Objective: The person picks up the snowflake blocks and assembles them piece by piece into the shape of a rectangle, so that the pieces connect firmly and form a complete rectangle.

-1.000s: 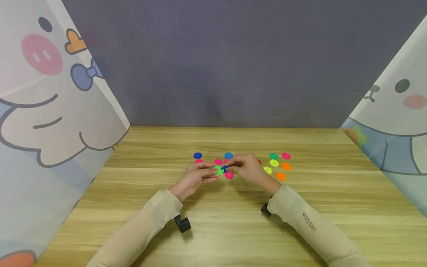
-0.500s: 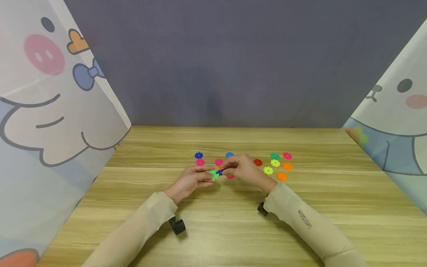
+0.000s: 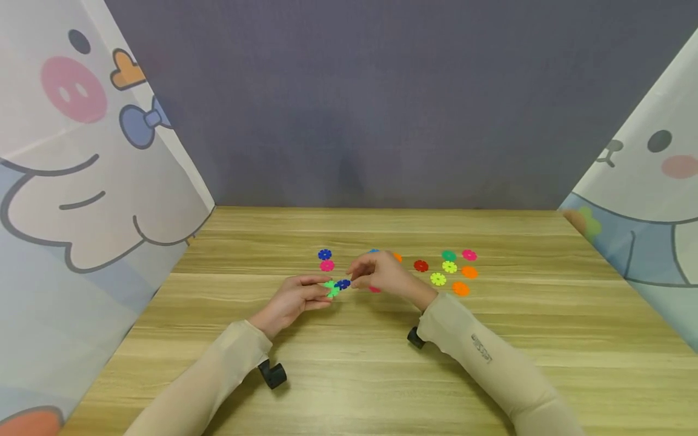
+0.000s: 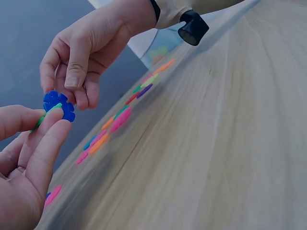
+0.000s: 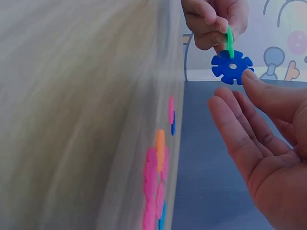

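My left hand (image 3: 291, 300) pinches a light green notched plastic disc (image 3: 332, 290) above the table. A dark blue notched disc (image 3: 342, 284) is slotted edge-on into it, at an angle to the green one, as the right wrist view shows. My right hand (image 3: 384, 274) is just to the right of the blue disc. In the right wrist view, its thumb (image 5: 254, 81) lies at the blue disc's rim, while the other fingers (image 5: 230, 120) are spread away below. Part of the green disc is hidden by my left fingers.
Loose discs lie flat on the wooden table (image 3: 349, 375): a blue one (image 3: 325, 254) and a pink one (image 3: 326, 265) at left. A red one (image 3: 421, 266), yellow ones (image 3: 438, 278) and orange ones (image 3: 460, 289) lie right. A grey panel (image 3: 349, 121) stands behind.
Both hands have moved left and slightly nearer me with the joined green and blue discs. The right fingers have loosened from the blue disc, which now shows more fully.
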A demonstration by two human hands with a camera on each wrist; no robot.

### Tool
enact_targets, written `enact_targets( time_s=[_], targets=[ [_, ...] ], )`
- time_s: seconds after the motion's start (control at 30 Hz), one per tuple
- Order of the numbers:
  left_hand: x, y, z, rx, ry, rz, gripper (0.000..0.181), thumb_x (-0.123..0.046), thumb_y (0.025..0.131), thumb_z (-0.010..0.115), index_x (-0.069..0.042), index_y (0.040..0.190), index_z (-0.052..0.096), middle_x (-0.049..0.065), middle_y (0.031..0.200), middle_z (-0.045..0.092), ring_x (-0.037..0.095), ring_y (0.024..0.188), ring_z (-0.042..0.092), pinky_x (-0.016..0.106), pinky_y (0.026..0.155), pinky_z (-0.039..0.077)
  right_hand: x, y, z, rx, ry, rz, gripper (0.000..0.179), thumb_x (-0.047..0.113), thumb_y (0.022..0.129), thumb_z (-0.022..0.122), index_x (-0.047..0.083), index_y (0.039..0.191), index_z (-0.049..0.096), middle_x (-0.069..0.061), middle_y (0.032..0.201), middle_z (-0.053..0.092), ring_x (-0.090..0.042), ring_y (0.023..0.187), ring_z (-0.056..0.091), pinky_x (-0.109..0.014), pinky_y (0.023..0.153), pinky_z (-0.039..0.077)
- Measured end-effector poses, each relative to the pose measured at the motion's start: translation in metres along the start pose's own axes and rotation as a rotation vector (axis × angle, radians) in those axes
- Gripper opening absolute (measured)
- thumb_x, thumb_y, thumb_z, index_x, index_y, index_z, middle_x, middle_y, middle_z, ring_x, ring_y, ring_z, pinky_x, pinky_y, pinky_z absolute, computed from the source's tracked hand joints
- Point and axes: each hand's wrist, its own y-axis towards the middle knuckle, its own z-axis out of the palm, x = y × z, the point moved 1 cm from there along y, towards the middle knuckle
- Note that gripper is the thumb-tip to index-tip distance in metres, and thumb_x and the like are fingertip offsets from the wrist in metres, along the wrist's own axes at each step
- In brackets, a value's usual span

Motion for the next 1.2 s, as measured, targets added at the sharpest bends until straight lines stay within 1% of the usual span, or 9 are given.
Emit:
enact_targets(
  time_s=[0.2, 0.37, 0.43, 0.53, 0.7, 0.8, 0.9, 1.07, 1.2],
  targets=[
    [0.001, -0.007, -0.010, -0.018, 0.003, -0.001, 0.043, 0.007, 0.095, 0.057, 0.018, 0.135, 0.047, 0.010, 0.095, 0.068, 0.018, 0.082, 0.071, 0.032, 0.082, 0.059, -0.001, 0.011, 0.008, -0.012, -0.062, -0.014, 0.022, 0.001, 0.083, 0.079, -0.003, 0.104, 0.073, -0.006, 0.084, 0.073, -0.015, 0.077, 0.070, -0.027, 0.069, 0.057],
    [0.000, -0.013, -0.019, -0.043, 0.009, -0.003, 0.046, 0.006, 0.096, 0.056, 0.019, 0.138, 0.043, 0.009, 0.096, 0.068, 0.018, 0.083, 0.071, 0.032, 0.081, 0.059, -0.004, 0.022, 0.013, -0.013, -0.081, 0.023, 0.024, 0.005, 0.084, 0.080, -0.001, 0.107, 0.073, -0.002, 0.083, 0.072, -0.014, 0.075, 0.068, -0.026, 0.067, 0.056],
    [0.000, -0.015, -0.022, -0.052, 0.009, -0.004, 0.046, 0.006, 0.096, 0.055, 0.020, 0.138, 0.042, 0.009, 0.097, 0.067, 0.017, 0.083, 0.070, 0.032, 0.082, 0.059, -0.006, 0.027, 0.015, -0.013, -0.070, 0.043, 0.025, 0.006, 0.085, 0.079, -0.002, 0.108, 0.073, -0.002, 0.082, 0.071, -0.017, 0.073, 0.068, -0.028, 0.065, 0.057],
    [-0.001, -0.019, -0.026, -0.064, 0.012, -0.005, 0.047, 0.006, 0.096, 0.055, 0.020, 0.138, 0.041, 0.009, 0.097, 0.067, 0.016, 0.083, 0.070, 0.032, 0.082, 0.059, -0.009, 0.033, 0.017, -0.011, -0.028, 0.101, 0.028, 0.005, 0.085, 0.079, -0.002, 0.111, 0.071, -0.003, 0.082, 0.070, -0.022, 0.070, 0.069, -0.031, 0.062, 0.058],
    [-0.002, -0.027, -0.032, -0.082, 0.009, -0.009, 0.047, 0.007, 0.096, 0.053, 0.022, 0.138, 0.039, 0.007, 0.096, 0.068, 0.016, 0.082, 0.070, 0.031, 0.081, 0.059, -0.012, 0.043, 0.020, -0.021, 0.027, 0.167, 0.031, 0.002, 0.085, 0.078, -0.003, 0.115, 0.070, -0.007, 0.082, 0.068, -0.025, 0.068, 0.069, -0.033, 0.062, 0.060],
    [-0.002, -0.030, -0.035, -0.093, -0.010, -0.008, 0.045, 0.008, 0.096, 0.053, 0.021, 0.137, 0.041, 0.007, 0.092, 0.068, 0.015, 0.080, 0.070, 0.030, 0.080, 0.059, -0.013, 0.050, 0.020, -0.033, 0.053, 0.204, 0.032, 0.002, 0.084, 0.079, -0.004, 0.114, 0.069, -0.009, 0.082, 0.066, -0.025, 0.067, 0.068, -0.033, 0.062, 0.060],
    [-0.003, -0.032, -0.039, -0.098, -0.027, 0.002, 0.041, 0.007, 0.095, 0.055, 0.019, 0.134, 0.047, 0.007, 0.089, 0.069, 0.015, 0.078, 0.070, 0.030, 0.079, 0.059, -0.015, 0.057, 0.020, -0.040, 0.056, 0.243, 0.033, 0.003, 0.083, 0.080, -0.004, 0.113, 0.069, -0.010, 0.082, 0.063, -0.025, 0.066, 0.067, -0.032, 0.062, 0.060],
    [-0.003, -0.033, -0.042, -0.101, -0.035, 0.011, 0.029, 0.007, 0.096, 0.055, 0.011, 0.124, 0.058, 0.006, 0.088, 0.069, 0.015, 0.078, 0.070, 0.030, 0.079, 0.059, -0.016, 0.067, 0.024, -0.023, 0.022, 0.284, 0.034, 0.007, 0.081, 0.083, -0.003, 0.110, 0.069, -0.010, 0.081, 0.064, -0.022, 0.063, 0.066, -0.031, 0.060, 0.060],
    [-0.003, -0.033, -0.043, -0.101, -0.033, 0.014, 0.024, 0.007, 0.096, 0.055, 0.006, 0.118, 0.062, 0.006, 0.088, 0.069, 0.016, 0.078, 0.071, 0.030, 0.079, 0.059, -0.019, 0.072, 0.028, -0.021, -0.003, 0.304, 0.033, 0.009, 0.081, 0.083, -0.003, 0.108, 0.069, -0.009, 0.076, 0.066, -0.018, 0.058, 0.064, -0.031, 0.058, 0.060]
  ],
)
